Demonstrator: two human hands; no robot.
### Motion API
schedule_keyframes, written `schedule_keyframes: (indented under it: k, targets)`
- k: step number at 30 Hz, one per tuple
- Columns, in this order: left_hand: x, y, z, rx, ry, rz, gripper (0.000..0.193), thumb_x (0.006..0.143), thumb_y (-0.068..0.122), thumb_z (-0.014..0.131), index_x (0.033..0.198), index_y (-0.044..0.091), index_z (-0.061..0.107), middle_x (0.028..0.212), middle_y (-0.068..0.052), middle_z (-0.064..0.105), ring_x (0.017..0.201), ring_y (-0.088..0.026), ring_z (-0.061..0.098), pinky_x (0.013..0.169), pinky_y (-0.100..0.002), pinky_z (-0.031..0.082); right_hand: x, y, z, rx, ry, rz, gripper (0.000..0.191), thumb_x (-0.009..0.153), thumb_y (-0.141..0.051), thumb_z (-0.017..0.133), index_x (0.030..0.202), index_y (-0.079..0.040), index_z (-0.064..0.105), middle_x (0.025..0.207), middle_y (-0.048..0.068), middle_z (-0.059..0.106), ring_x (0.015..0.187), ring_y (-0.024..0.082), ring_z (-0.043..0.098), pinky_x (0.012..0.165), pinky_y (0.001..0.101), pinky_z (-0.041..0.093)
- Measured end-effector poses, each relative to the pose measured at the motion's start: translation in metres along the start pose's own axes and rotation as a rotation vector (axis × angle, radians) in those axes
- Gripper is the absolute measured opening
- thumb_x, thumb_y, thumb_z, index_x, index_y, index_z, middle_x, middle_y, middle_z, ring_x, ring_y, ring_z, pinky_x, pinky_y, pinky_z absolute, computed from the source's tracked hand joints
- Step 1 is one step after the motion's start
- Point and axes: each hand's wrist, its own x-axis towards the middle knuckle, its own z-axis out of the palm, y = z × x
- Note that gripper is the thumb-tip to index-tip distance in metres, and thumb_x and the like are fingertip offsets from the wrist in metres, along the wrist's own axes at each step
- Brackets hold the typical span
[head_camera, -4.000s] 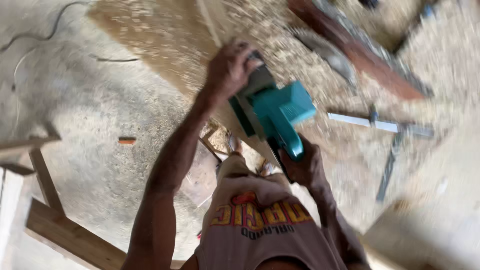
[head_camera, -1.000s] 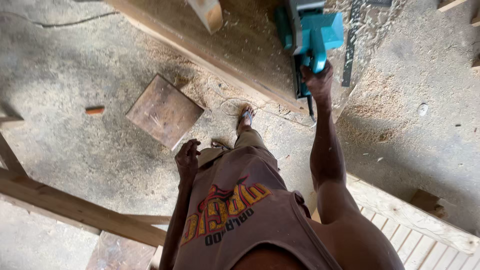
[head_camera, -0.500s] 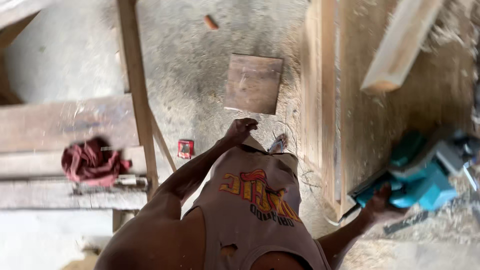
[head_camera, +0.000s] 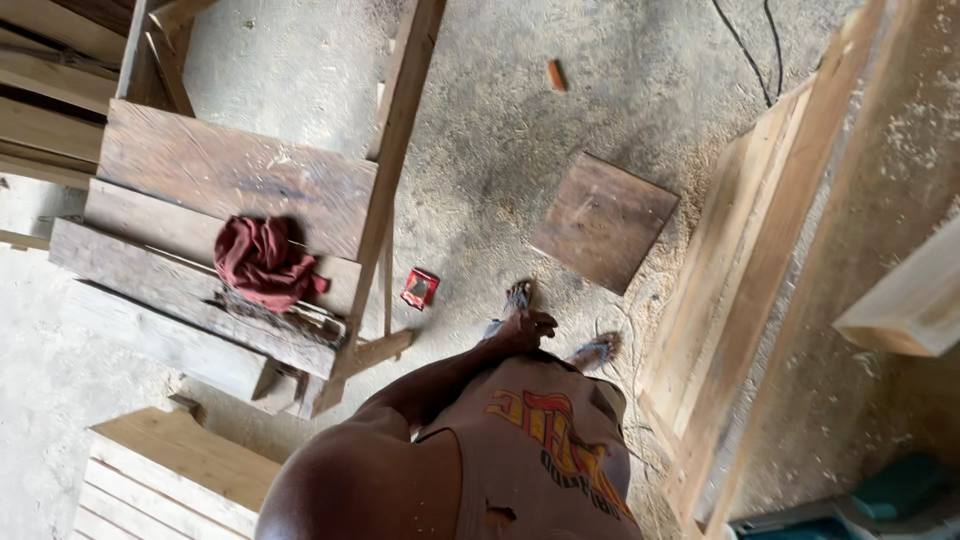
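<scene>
My left hand (head_camera: 525, 328) hangs at my side above my sandalled foot (head_camera: 515, 298). Its fingers are loosely curled and it holds nothing. My right hand is out of the picture. A teal power saw (head_camera: 880, 495) shows blurred at the bottom right corner, on a long sawdust-covered workbench (head_camera: 760, 280) that runs up the right side. A thick pale wood block (head_camera: 905, 300) lies on that bench. A square dark board (head_camera: 603, 220) lies flat on the concrete floor just ahead of my feet.
A rough wooden trestle of dark planks (head_camera: 230, 180) stands at the left with a red cloth (head_camera: 262, 262) on it. A small red box (head_camera: 419, 288) lies beside it. Pale slatted boards (head_camera: 170, 470) sit at the lower left. A black cable (head_camera: 745, 45) crosses the floor.
My view has swung further left. The right hand and most of the teal saw have left the picture, and the left hand still hangs at my side.
</scene>
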Motion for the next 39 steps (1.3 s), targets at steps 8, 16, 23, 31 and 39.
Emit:
schedule_keyframes:
  k: [8,16,23,31,39]
  targets:
    - [0.030,-0.013,-0.057,0.160,-0.107,0.194,0.021,0.096,0.013,0.066,0.112,0.003,0.074,0.104,-0.015,0.076,0.091,-0.028,0.075,0.079,-0.040,0.059,-0.031,-0.080,0.060,0.080,-0.037,-0.005,0.026,0.096,-0.013,0.078,0.111,0.005,0.066,0.087,0.011,0.068,0.066,0.020,0.064,0.054,0.0330,0.054]
    - [0.064,0.034,0.045,-0.084,-0.320,0.012,0.027,0.101,0.019,0.062,0.121,0.003,0.070,0.103,-0.009,0.079,0.085,-0.020,0.075,0.075,-0.035,0.059,0.053,-0.017,-0.052,0.365,-0.161,0.011,0.019,0.095,-0.011,0.075,0.105,0.004,0.067,0.083,0.009,0.067,0.063,0.019,0.063,0.053,0.0331,0.054]
    - [0.055,0.111,0.148,-0.041,-0.679,0.264,0.026,0.103,0.022,0.062,0.119,0.003,0.071,0.100,-0.010,0.077,0.077,-0.015,0.072,0.072,-0.031,0.058,0.064,-0.038,-0.076,0.639,-0.217,0.173,0.009,0.095,-0.006,0.070,0.099,0.002,0.070,0.079,0.008,0.067,0.061,0.019,0.065,0.053,0.0335,0.056]
    - [0.055,0.184,0.250,-0.390,-1.139,-0.348,0.063,0.103,0.051,0.052,0.141,0.001,0.055,0.128,-0.009,0.072,0.102,-0.021,0.071,0.090,-0.037,0.059,0.077,-0.073,-0.086,0.969,-0.059,0.659,0.008,0.090,-0.003,0.072,0.097,0.000,0.069,0.072,0.009,0.065,0.059,0.021,0.065,0.054,0.0368,0.055]
    - [0.089,0.242,0.269,-0.795,-1.350,-0.552,0.070,0.097,0.051,0.061,0.137,-0.005,0.051,0.118,-0.019,0.067,0.107,-0.028,0.070,0.096,-0.051,0.059,0.073,-0.078,-0.054,1.566,-0.003,0.907,0.006,0.096,-0.008,0.065,0.100,-0.004,0.064,0.070,0.004,0.063,0.064,0.019,0.065,0.067,0.0400,0.058]
